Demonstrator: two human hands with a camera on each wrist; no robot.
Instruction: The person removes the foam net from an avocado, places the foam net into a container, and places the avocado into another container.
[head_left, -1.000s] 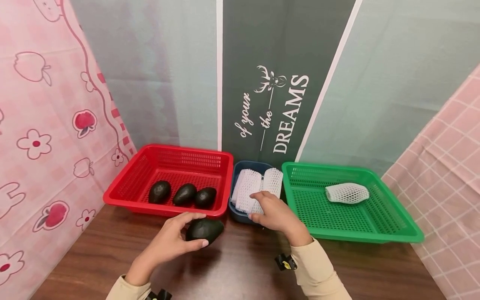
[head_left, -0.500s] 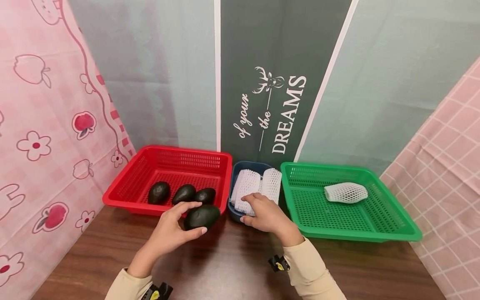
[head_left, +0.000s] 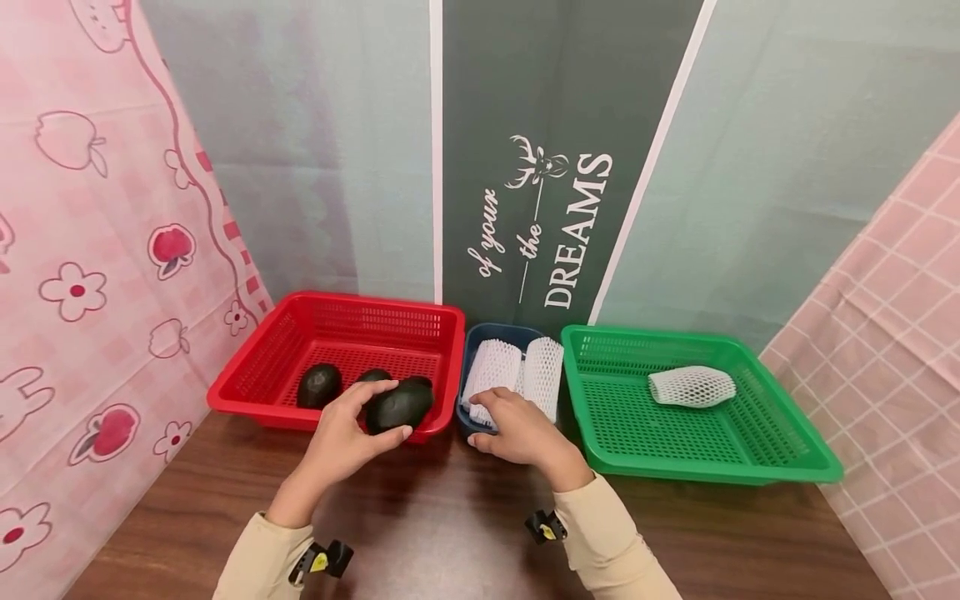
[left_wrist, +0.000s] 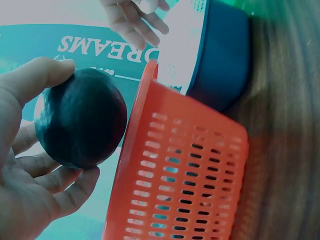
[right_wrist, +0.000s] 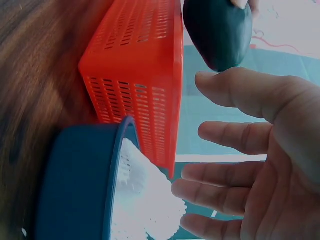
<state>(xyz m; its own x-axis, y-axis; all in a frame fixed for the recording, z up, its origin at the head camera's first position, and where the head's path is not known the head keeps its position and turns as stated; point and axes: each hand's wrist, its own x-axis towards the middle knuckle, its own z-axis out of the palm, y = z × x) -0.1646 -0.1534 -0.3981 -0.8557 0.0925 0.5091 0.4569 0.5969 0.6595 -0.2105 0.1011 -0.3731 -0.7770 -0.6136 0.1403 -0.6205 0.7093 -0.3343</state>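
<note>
A dark avocado (head_left: pixel 401 407) is gripped between the thumb and fingers of my left hand (head_left: pixel 343 435). It is held over the front rim of the red basket (head_left: pixel 251 408), overlapping the avocados inside. In the left wrist view, the thumb and fingertips wrap the avocado (left_wrist: pixel 82 117) from two sides. My right hand (head_left: pixel 519 435) hovers over the front of the blue bin (right_wrist: pixel 75 182), next to white foam net sleeves (head_left: pixel 492 367). Its fingers are spread and loose in the right wrist view, holding nothing, with the sleeves (right_wrist: pixel 145 200) just beyond the fingertips.
Inside the red basket lies another avocado (head_left: pixel 319 386), with others partly hidden by the held one. A green basket (head_left: pixel 705 473) at right contains one net-covered item (head_left: pixel 692 387). Brown wooden table (head_left: pixel 450 533) runs along the front; printed cloths hang behind and at both sides.
My left hand has carried the avocado up and away from me, from in front of the red basket to over its rim. The right hand has shifted slightly left, away from the sleeves' middle.
</note>
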